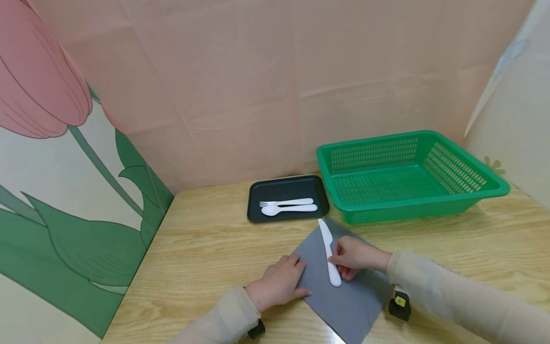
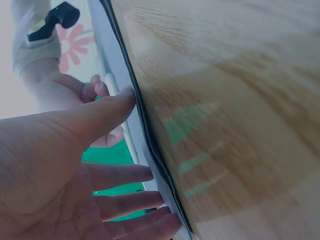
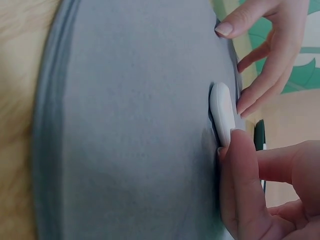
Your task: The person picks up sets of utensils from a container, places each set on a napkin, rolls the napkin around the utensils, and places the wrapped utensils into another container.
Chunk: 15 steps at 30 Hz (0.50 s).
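- Looks like an indoor tabletop corner; impossible to tell whether home or studio.
- Backed by a creased pinkish sheet [image 1: 258,95], flanked by a tulip-printed panel [image 1: 40,71] at left and a pale covering [image 1: 520,129] at right.
- Furnished with a wood-grain table [image 1: 202,258], holding a black tray [image 1: 277,190] and a green basket [image 1: 408,209].

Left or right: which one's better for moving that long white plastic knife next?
Probably the right grip: it pinches the knife by its handle. The left grip touches the edge of the grey folded cloth, apart from the knife.
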Tool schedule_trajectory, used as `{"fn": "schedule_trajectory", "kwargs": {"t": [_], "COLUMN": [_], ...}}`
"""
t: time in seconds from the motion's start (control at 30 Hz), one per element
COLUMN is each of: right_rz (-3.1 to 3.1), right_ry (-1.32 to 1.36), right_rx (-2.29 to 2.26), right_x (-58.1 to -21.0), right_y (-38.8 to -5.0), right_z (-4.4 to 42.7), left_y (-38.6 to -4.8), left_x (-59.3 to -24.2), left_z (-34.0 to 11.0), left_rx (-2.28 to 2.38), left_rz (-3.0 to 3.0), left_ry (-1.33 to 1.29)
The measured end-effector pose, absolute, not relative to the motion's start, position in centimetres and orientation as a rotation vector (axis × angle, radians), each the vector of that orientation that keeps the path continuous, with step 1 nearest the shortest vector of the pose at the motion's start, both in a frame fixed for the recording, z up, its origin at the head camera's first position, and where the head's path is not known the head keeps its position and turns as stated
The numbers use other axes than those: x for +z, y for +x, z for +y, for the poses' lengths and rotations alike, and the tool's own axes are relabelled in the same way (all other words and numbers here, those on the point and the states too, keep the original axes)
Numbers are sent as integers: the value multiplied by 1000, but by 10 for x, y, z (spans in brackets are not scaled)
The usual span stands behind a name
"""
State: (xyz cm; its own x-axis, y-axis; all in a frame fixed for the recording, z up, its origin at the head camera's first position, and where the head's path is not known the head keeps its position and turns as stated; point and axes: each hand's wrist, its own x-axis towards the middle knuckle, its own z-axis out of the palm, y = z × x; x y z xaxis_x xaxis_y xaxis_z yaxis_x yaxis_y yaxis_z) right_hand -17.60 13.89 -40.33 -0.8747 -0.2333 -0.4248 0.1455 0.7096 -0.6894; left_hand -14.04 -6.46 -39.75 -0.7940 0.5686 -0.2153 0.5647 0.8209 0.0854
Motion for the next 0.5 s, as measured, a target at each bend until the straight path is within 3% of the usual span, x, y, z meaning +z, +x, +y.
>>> {"fn": "schedule_trajectory", "kwargs": {"t": [0.5], "right_rz": [2468], "right_ry": [-137], "right_rx": [-1001], "right_x": [-402], "right_y": [-177], "right_z": [139], "left_y": [-141], "left_x": [-400], "left_z": [-65], "left_rx": [9], "left_rz": [2786], "left_ry": [906]}}
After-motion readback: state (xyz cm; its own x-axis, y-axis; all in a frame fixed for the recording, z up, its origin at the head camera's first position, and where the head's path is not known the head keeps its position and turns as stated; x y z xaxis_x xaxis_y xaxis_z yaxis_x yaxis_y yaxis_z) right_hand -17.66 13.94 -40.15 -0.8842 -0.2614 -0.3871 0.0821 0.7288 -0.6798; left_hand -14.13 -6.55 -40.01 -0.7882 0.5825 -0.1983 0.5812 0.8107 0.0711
